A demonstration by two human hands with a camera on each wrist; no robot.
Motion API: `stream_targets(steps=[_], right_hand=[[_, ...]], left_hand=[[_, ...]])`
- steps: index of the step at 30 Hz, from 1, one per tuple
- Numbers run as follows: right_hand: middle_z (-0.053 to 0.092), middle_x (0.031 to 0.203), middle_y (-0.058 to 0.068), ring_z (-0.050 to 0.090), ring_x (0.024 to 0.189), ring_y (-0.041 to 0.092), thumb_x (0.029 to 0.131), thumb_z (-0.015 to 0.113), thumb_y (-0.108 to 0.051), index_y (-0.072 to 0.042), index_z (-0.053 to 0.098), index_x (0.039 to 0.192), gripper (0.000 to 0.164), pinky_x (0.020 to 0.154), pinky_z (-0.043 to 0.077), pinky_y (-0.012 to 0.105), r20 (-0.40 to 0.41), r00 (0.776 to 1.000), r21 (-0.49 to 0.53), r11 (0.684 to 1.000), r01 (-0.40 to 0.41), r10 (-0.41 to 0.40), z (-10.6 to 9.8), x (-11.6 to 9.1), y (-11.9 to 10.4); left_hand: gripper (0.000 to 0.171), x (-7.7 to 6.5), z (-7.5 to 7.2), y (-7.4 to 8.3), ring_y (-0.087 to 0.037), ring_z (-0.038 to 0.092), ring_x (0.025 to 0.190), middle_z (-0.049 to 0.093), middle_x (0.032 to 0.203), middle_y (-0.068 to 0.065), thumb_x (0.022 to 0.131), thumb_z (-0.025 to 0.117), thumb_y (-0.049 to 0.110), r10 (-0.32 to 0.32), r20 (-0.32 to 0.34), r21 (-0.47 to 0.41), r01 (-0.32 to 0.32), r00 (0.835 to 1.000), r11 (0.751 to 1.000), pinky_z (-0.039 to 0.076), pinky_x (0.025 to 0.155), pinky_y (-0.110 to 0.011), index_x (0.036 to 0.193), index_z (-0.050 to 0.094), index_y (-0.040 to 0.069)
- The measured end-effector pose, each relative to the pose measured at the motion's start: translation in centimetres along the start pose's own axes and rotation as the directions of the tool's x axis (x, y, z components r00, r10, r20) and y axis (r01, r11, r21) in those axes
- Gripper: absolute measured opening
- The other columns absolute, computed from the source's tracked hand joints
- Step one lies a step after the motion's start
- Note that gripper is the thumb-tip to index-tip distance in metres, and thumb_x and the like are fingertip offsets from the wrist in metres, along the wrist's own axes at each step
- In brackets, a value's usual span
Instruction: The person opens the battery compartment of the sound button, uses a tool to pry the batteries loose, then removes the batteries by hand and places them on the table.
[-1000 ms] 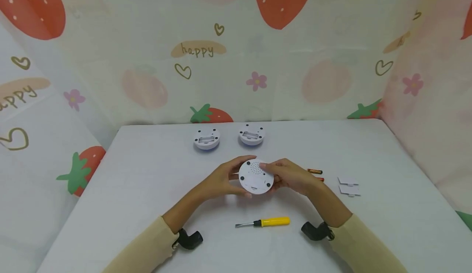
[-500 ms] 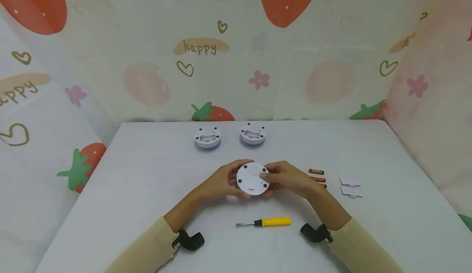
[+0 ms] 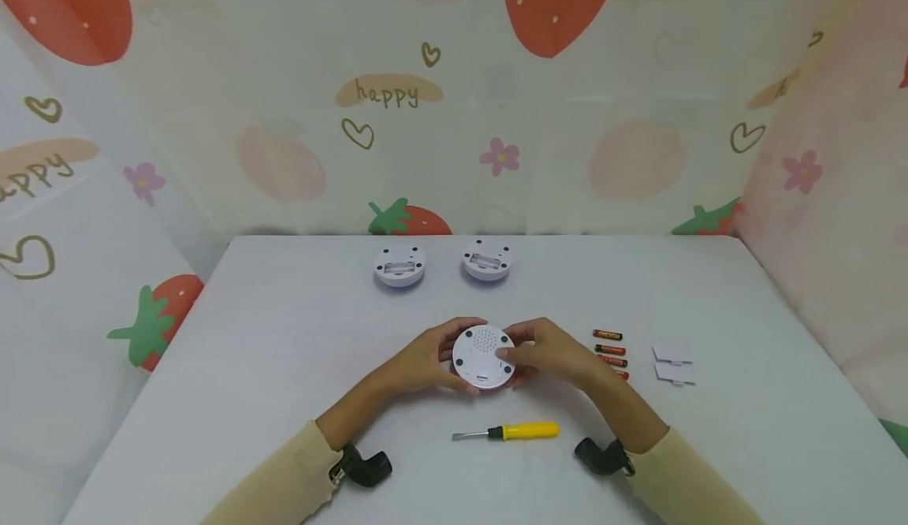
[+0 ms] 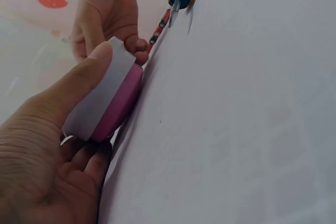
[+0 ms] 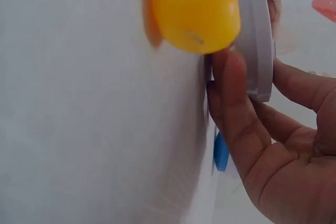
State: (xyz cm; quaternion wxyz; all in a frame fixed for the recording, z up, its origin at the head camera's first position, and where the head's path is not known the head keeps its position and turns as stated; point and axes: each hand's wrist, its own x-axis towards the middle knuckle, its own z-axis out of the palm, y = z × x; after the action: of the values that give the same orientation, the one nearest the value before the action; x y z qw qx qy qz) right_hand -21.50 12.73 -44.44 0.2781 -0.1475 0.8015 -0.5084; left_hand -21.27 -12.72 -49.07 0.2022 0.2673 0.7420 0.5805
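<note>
Both forearms reach in from the near edge of the counter (image 3: 284, 336) and meet at its middle, wrists low. The left hand (image 3: 418, 361) and the right hand (image 3: 553, 351) cup a round white device (image 3: 484, 357) between them, its underside with speaker holes and dark feet facing up. The left thumb lies over its rim and the other left fingers (image 4: 86, 161) curl beneath its pink face; the right fingers (image 5: 231, 103) wrap its other side, so both hands are grasping it. It sits low, at or just above the counter, just beyond the yellow-handled screwdriver (image 3: 507, 431). Compared with a second ago, the device has come down and toward the near edge, and it is less tilted. Two more round devices (image 3: 400, 264) (image 3: 486, 258) lie near the far edge; batteries (image 3: 608, 348) lie to the right.
</note>
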Motion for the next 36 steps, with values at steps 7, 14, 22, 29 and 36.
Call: stream_targets(steps=[7,14,22,29,36], right_hand=[[0.072,0.115,0.008,0.07,0.097,0.021,0.093,0.076,-0.023,-0.006,0.068,0.131,0.043,0.082,0.061,0.034,-0.215,0.962,-0.385,0.92,0.075,-0.168,0.7,-0.8,-1.2],[0.07,0.128,0.0,0.066,0.117,0.022,0.088,0.081,-0.033,-0.012,0.07,0.131,0.049,0.099,0.054,0.04,-0.036,0.922,-0.664,0.698,0.266,-0.386,1.5,-1.8,-2.9],[0.07,0.127,-0.002,0.071,0.105,0.02,0.087,0.081,-0.038,-0.014,0.073,0.127,0.048,0.093,0.058,0.037,0.063,0.916,-0.808,0.518,0.279,-0.396,2.6,-1.8,-3.1],[0.071,0.125,0.0,0.074,0.095,0.022,0.094,0.073,-0.032,-0.015,0.077,0.114,0.027,0.088,0.06,0.036,0.161,0.916,-0.877,0.372,0.303,-0.367,3.6,-2.2,-3.8],[0.071,0.125,0.004,0.075,0.093,0.022,0.097,0.07,-0.029,-0.011,0.076,0.116,0.026,0.083,0.061,0.032,0.245,0.916,-0.943,0.141,0.301,-0.317,4.3,-2.6,-4.5]], left_hand=[[0.094,0.1,0.0,-0.1,-0.014,0.051,0.135,0.048,0.152,0.001,0.073,0.093,0.01,0.003,0.009,0.019,-0.004,1.0,1.0,0.043,0.109,-0.025,0.152,0.043,0.016],[0.092,0.4,-0.3,-0.1,-0.017,0.054,0.133,0.051,0.15,-0.002,0.074,0.091,0.008,0.044,0.014,0.01,-0.044,0.999,0.999,0.045,0.108,-0.026,0.153,0.043,0.015],[0.093,0.0,0.0,-0.2,-0.016,0.056,0.131,0.053,0.149,-0.002,0.075,0.091,0.011,0.042,0.01,0.017,-0.042,0.999,0.999,0.048,0.105,-0.025,0.154,0.042,0.012],[0.091,-0.1,0.0,-0.4,-0.016,0.058,0.127,0.056,0.144,-0.002,0.074,0.092,0.013,0.045,0.001,0.03,-0.045,0.999,0.999,0.048,0.104,-0.025,0.152,0.044,0.011],[0.091,-0.1,-0.1,-0.2,-0.017,0.059,0.127,0.056,0.144,-0.004,0.073,0.092,0.009,0.027,0.002,-0.016,-0.027,1.0,1.0,0.049,0.103,-0.026,0.152,0.045,0.009]])
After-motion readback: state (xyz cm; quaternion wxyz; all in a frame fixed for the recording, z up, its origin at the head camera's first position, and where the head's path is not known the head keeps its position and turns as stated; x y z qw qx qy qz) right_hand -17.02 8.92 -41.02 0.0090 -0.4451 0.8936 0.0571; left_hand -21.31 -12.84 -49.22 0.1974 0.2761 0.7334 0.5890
